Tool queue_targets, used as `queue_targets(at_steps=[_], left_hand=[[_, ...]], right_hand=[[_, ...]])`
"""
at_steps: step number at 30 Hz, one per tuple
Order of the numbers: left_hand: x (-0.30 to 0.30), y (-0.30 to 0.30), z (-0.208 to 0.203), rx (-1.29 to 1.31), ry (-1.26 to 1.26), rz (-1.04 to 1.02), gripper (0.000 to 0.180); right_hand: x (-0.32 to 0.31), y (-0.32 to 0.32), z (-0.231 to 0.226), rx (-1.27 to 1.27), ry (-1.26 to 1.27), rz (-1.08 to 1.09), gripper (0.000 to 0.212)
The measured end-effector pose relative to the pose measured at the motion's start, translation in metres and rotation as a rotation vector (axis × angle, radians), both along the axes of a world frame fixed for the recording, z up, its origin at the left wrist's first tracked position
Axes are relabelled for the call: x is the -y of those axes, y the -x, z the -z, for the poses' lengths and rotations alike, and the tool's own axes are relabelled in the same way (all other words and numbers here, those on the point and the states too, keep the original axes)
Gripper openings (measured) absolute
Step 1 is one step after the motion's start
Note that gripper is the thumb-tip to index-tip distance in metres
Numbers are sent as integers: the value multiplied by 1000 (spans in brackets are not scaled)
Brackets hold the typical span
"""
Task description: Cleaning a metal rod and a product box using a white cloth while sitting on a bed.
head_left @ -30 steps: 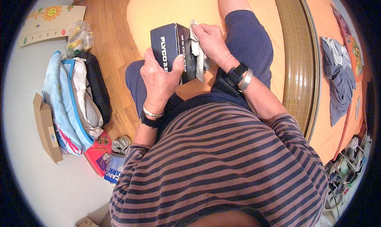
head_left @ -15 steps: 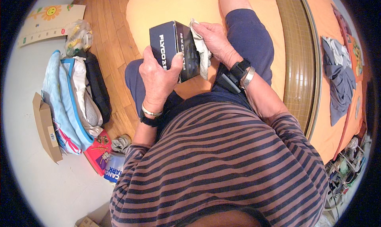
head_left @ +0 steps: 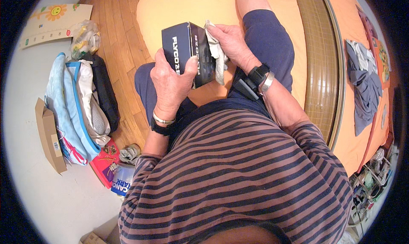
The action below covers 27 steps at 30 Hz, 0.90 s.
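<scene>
Box (head_left: 185, 48) at upper centre, cloth (head_left: 217, 52) just right of it; blanket (head_left: 61, 99) at left, carton (head_left: 49, 137) beside it; garment (head_left: 365, 90) at far right.

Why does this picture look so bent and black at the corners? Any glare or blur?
Head view: a fisheye lens gives the round image and bows the pale strip; head view: soft sheen on the brown mat; head view: the dark blue box looks fairly crisp, while the clutter near the lower-right rim is hard to make out.
</scene>
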<state>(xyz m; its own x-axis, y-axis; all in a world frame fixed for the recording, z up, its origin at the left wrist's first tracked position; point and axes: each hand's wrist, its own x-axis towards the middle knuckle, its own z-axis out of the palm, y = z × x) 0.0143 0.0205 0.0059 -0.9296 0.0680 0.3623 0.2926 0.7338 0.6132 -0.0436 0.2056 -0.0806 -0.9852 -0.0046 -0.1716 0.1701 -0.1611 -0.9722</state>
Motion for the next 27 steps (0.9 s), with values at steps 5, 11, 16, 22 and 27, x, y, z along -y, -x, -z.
queue_targets(at_steps=[5, 11, 16, 22, 27], left_hand=[[0, 0, 2, -31, 10, 5, 54], [1, 1, 1, -13, -3, 16, 55], [1, -1, 3, -37, 13, 27, 56], [1, 0, 1, -46, 19, 26, 56], [1, -1, 1, -40, 3, 24, 55]], right_hand=[[13, -8, -13, -148, 167, 77, 37], [-4, 3, 9, 9, -100, 17, 37], [7, -4, -4, -11, 26, 100, 37], [4, -5, -7, -119, 78, 66, 35], [5, -12, -21, -79, 18, 69, 32]])
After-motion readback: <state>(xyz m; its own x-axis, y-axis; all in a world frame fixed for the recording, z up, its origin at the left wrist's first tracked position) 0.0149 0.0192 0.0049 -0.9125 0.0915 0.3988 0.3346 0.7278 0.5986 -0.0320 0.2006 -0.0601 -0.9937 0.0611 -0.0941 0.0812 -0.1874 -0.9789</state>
